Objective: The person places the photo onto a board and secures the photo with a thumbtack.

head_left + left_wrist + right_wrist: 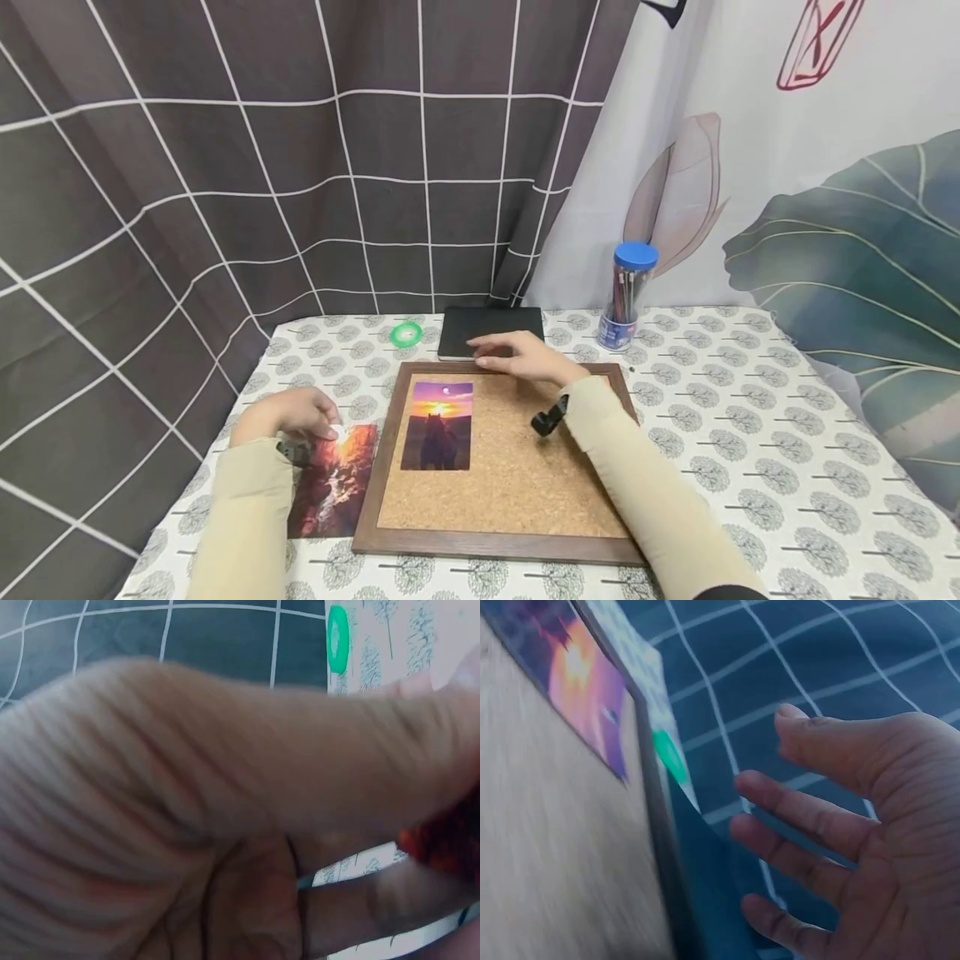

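Observation:
At the left, a glossy red-orange photo point(333, 492) of a rocky canyon lies beside the cork board point(551, 492). My left hand point(288, 410) pinches this photo by its top edge, thumb on the picture side; a bit of its red surface point(446, 840) shows between thumb and fingers in the left wrist view. A second photo, a horse at sunset point(438, 429), sits on the cork at upper left. Over the board's top frame reaches my right hand point(525, 357), holding nothing. Its fingers are spread and slightly bent in the right wrist view.
Behind the board lies a black notebook point(487, 321), partly overlapped by my right fingers. A green tape roll point(394, 336) rests at the back left. A clear jar of pencils with a blue lid point(636, 255) stands at the back right. Curtains hang behind the tree-patterned tablecloth point(757, 467).

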`<state>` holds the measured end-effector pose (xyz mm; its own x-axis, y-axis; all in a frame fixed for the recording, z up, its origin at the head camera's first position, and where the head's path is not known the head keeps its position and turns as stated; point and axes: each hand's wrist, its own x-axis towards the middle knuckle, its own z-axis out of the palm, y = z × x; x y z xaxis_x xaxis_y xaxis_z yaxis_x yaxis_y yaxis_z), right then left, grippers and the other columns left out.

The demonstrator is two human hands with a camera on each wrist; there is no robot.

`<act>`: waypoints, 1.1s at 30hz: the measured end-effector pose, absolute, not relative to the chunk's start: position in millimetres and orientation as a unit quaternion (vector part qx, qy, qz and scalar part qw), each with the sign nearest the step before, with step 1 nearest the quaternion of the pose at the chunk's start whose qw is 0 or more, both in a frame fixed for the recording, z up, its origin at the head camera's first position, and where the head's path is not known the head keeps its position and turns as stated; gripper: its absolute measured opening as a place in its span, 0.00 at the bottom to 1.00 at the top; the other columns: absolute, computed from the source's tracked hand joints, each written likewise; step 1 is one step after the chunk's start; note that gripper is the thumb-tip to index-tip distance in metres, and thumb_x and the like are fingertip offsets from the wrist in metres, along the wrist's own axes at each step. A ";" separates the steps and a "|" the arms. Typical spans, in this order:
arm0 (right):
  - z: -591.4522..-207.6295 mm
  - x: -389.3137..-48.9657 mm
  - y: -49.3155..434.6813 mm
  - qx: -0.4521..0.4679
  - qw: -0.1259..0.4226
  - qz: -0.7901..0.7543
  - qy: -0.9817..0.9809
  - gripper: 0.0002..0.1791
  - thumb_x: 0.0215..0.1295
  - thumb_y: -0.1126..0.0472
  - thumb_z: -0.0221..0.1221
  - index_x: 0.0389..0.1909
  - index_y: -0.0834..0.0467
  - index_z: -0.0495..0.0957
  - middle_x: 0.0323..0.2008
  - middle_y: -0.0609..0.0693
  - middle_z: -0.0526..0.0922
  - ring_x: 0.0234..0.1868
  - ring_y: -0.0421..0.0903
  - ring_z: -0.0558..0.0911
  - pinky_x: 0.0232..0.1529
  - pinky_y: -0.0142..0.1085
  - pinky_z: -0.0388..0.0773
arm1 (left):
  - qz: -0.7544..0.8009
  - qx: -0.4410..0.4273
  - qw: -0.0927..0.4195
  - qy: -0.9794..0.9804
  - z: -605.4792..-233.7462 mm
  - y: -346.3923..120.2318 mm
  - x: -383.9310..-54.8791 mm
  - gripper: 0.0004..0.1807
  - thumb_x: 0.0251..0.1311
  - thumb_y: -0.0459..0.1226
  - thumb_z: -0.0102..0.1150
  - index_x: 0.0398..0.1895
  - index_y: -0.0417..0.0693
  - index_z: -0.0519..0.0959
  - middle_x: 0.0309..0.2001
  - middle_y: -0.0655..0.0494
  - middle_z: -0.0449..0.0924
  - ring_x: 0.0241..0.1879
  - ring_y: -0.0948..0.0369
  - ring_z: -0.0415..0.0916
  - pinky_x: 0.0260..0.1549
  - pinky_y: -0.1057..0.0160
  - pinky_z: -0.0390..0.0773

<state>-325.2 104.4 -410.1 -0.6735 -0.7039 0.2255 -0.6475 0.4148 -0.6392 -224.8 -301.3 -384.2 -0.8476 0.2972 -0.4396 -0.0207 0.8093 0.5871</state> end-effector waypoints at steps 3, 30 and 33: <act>-403.7 -322.5 136.8 -0.378 0.038 -0.364 0.850 0.20 0.73 0.48 0.58 0.61 0.50 0.80 0.54 0.44 0.85 0.57 0.44 0.80 0.60 0.46 0.75 | 0.319 0.094 0.277 0.901 -377.7 -302.4 -228.8 0.05 0.59 0.34 0.67 0.32 0.42 0.81 0.20 0.59 0.75 0.21 0.63 0.69 0.23 0.65 0.72; -467.6 -306.7 327.5 -0.115 -0.083 -0.380 0.914 0.19 0.73 0.50 0.59 0.55 0.58 0.82 0.49 0.57 0.85 0.49 0.55 0.83 0.54 0.52 0.75 | 0.437 0.218 0.196 0.850 -367.7 -199.7 -290.5 0.17 0.67 0.34 0.63 0.53 0.33 0.72 0.32 0.45 0.82 0.19 0.55 0.81 0.28 0.41 0.83; -468.8 -306.0 327.8 -0.121 -0.089 -0.369 0.917 0.18 0.73 0.50 0.60 0.53 0.58 0.83 0.48 0.57 0.86 0.47 0.54 0.83 0.51 0.49 0.77 | 0.442 0.222 0.186 0.849 -372.0 -182.1 -292.5 0.13 0.67 0.34 0.63 0.49 0.37 0.74 0.31 0.45 0.82 0.18 0.55 0.81 0.26 0.42 0.84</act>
<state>-306.0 327.8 -468.8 -0.9548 -0.1566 0.2527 -0.2880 0.6976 -0.6560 -292.5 -182.1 -372.0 -0.8319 0.5419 -0.1194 0.2127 0.5102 0.8333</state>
